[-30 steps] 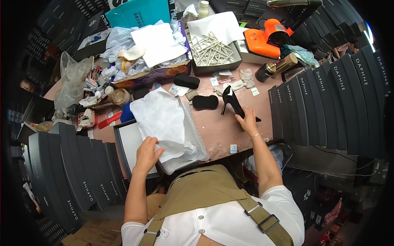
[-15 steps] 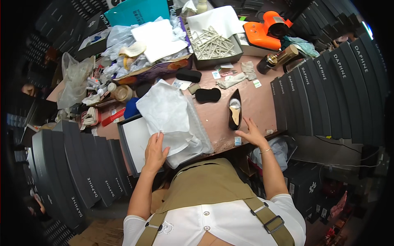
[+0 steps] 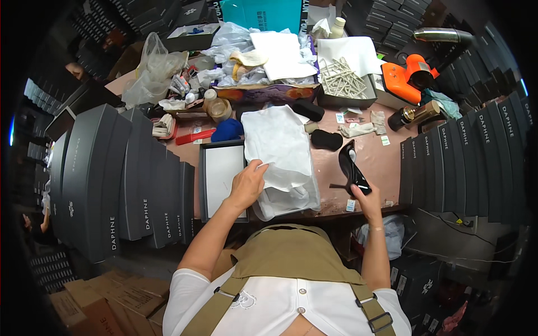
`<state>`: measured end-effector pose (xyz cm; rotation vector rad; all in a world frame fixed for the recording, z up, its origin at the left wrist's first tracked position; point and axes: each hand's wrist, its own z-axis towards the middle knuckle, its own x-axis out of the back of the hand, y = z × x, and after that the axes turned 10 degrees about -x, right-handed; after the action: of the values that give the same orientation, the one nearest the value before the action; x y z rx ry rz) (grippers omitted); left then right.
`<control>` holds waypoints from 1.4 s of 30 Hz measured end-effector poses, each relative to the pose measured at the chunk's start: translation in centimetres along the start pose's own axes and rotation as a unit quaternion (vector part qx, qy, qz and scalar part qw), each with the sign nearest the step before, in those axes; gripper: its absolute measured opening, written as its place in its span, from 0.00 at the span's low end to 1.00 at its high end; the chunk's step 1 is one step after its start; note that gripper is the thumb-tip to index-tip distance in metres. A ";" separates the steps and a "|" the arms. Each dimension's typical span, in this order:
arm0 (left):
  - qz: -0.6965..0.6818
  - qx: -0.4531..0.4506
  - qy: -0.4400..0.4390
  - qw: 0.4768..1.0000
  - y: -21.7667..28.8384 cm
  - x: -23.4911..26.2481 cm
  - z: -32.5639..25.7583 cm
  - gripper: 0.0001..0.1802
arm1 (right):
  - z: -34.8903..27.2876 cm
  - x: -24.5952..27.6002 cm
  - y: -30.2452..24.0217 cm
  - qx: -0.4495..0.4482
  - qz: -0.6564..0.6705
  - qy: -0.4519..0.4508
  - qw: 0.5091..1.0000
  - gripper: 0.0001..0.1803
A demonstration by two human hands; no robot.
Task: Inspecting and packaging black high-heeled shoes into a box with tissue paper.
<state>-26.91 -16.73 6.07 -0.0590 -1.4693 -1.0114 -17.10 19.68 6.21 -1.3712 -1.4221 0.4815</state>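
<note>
In my right hand (image 3: 367,203) is a black pointed high-heeled shoe (image 3: 348,162), gripped at its heel end. The shoe is tipped on its side, its toe away from me and its thin heel pointing left. My left hand (image 3: 247,182) pinches the near edge of a sheet of white tissue paper (image 3: 277,137). More thin translucent wrapping (image 3: 286,201) lies under that sheet, and whatever it covers is mostly hidden. Left of the paper, partly beneath my left wrist, sits an open dark grey shoebox (image 3: 224,179) with a white inside.
Stacks of dark grey shoeboxes (image 3: 92,179) flank the table, with another stack at right (image 3: 482,151). Farther back are a box of white sticks (image 3: 343,78), an orange device (image 3: 406,78) and a carton of crumpled plastic (image 3: 263,92). Black pads (image 3: 326,140) lie beyond the shoe.
My right hand, open beside the standing shoe before, now grips it and has turned it onto its side. My left hand still holds the tissue paper. The whole view has shifted.
</note>
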 end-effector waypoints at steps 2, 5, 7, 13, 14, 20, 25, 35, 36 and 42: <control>-0.040 0.024 0.001 0.999 0.5 0.9 0.4 0.30 | -5.3 2.4 -4.5 0.018 0.121 -0.140 0.983 0.29; -0.080 -0.032 -0.007 0.996 2.0 3.0 0.8 0.33 | -8.2 1.6 -7.9 -0.039 0.257 -0.331 0.907 0.39; -0.119 -0.123 -0.017 0.985 4.0 4.1 1.2 0.37 | -7.1 -1.6 -6.6 -0.047 0.236 -0.318 0.917 0.29; -0.078 -0.067 -0.033 0.994 4.3 7.5 2.0 0.36 | -5.1 -7.1 -6.0 -0.128 0.472 -0.258 0.833 0.28; -0.089 -0.075 -0.035 0.993 4.5 7.3 2.2 0.36 | -5.3 -7.1 -5.8 -0.119 0.464 -0.257 0.840 0.29; -0.126 -0.085 -0.056 0.987 5.1 5.5 1.9 0.38 | -5.5 -6.9 -6.1 -0.097 0.403 -0.267 0.870 0.30; -0.134 -0.082 -0.068 0.985 5.5 4.8 2.1 0.38 | -5.1 -6.5 -6.4 -0.094 0.414 -0.279 0.861 0.33; -0.231 -0.076 -0.049 0.969 5.7 5.2 5.3 0.33 | -4.5 -6.0 -4.9 -0.241 0.648 -0.286 0.663 0.31; -0.227 -0.079 -0.050 0.969 5.6 4.9 5.4 0.33 | -4.6 -6.0 -5.0 -0.242 0.649 -0.280 0.664 0.31; -0.191 -0.148 -0.016 0.970 8.1 5.1 5.4 0.34 | -5.1 -5.3 -4.1 -0.210 0.640 -0.285 0.682 0.30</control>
<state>-27.43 -11.19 15.56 -0.0059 -1.3766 -1.5455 -15.75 11.99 9.44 -2.6963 -0.7531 1.6737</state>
